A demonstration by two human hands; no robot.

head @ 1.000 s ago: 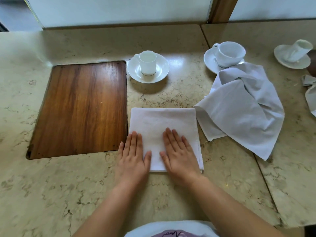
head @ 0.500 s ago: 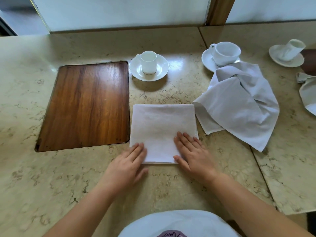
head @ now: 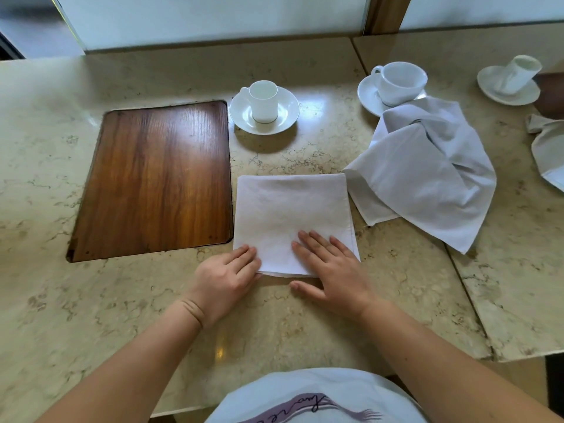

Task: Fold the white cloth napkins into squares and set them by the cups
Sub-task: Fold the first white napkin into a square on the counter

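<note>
A white folded napkin (head: 291, 221) is lying flat on the marble counter (head: 122, 300), just right of the wooden inset board (head: 155, 178) — a neat, nearly square shape with layered edges showing along its near side. The left hand (head: 224, 277) is resting at its near left corner, fingers curled over the edge; whether it is pinching the cloth cannot be told. The right hand (head: 331, 270) is lying open, palm down, on the near right corner. A small cup on a saucer (head: 264, 105) is standing beyond it — apart. A loose napkin (head: 427, 175) is lying crumpled to the right, against a second cup (head: 399, 82).
</note>
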